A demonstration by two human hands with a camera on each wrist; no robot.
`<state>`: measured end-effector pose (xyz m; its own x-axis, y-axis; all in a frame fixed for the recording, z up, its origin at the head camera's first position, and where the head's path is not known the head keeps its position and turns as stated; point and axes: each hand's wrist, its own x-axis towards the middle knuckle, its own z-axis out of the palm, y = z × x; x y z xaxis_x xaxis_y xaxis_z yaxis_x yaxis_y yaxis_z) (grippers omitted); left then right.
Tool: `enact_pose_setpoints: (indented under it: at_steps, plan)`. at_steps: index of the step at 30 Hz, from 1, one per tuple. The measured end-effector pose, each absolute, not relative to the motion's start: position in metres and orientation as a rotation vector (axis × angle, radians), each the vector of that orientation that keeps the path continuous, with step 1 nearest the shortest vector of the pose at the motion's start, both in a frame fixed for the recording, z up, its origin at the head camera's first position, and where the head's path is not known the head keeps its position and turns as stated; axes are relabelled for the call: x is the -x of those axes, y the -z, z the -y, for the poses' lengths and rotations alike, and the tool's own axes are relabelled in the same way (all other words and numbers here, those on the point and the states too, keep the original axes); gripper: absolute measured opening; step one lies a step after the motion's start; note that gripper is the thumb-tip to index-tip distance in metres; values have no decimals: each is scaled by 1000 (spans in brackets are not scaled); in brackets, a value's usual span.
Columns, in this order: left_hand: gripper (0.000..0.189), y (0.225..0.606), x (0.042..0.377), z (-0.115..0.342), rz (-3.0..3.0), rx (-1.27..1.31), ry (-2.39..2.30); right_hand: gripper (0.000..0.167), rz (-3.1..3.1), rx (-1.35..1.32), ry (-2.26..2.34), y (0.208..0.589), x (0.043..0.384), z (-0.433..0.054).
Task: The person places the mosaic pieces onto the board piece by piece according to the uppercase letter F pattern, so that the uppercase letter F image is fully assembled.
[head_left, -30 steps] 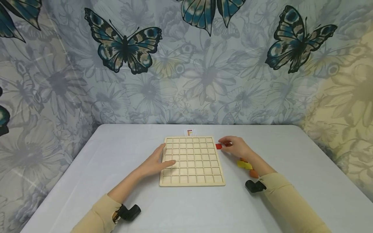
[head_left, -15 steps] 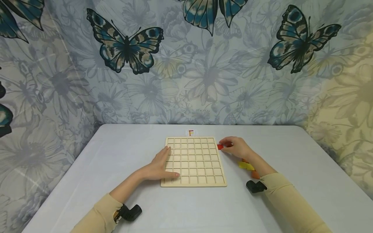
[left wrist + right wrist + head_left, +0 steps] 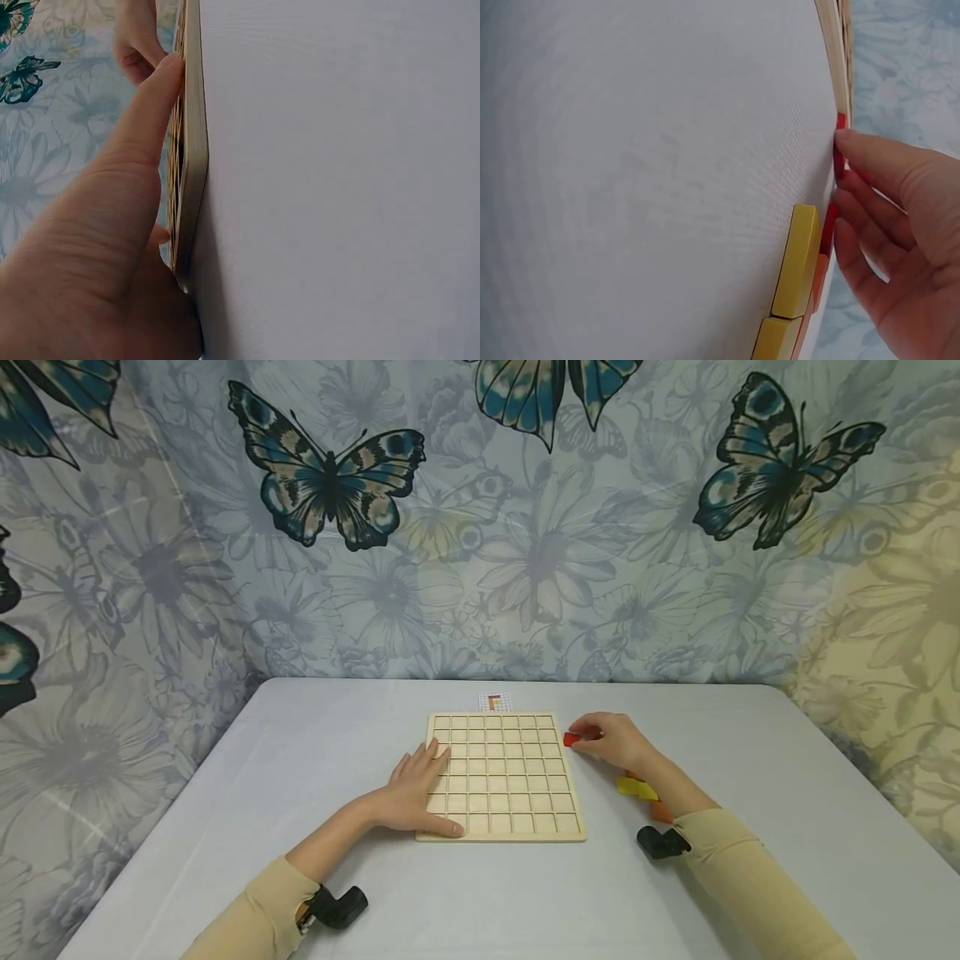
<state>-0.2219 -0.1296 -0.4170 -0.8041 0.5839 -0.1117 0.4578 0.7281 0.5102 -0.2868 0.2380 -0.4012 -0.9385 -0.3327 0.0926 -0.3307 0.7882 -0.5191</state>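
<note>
My left hand [image 3: 408, 797] lies spread over the left side of a square wooden grid board [image 3: 510, 768], fingers straight and thumb near the front left corner. In the left wrist view the thumb [image 3: 139, 124] runs along the board's edge. Just beyond the board's right edge, my right hand [image 3: 615, 739] pinches a small red block [image 3: 572, 739] between thumb and fingers. The right wrist view shows this red block [image 3: 839, 154] in line with the board's side, partly hidden by the thumb. More red [image 3: 829, 229] shows below the fingers.
Yellow blocks [image 3: 636, 788] and orange blocks [image 3: 662, 812] lie under the right forearm, partly covered by it. Behind the board lies a small printed card [image 3: 495, 702] with a coloured pattern on a grid. All stand on a white table [image 3: 480, 902] against a butterfly-patterned backdrop.
My left hand has slid toward me along the board, its thumb now near the front edge and its fingers spread wider on top. The right hand has stayed at the red block.
</note>
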Motion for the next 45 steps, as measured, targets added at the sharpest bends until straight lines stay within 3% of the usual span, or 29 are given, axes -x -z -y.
enact_pose_setpoints:
  at_steps: [23,45]
  plan:
    - [117,419,221,130,-2694,-862,-602,39,-2935,423,1057,396,284,-223]
    - [111,420,222,130,-2695,-829,-723,30,-2734,445,1271,395,289,-157]
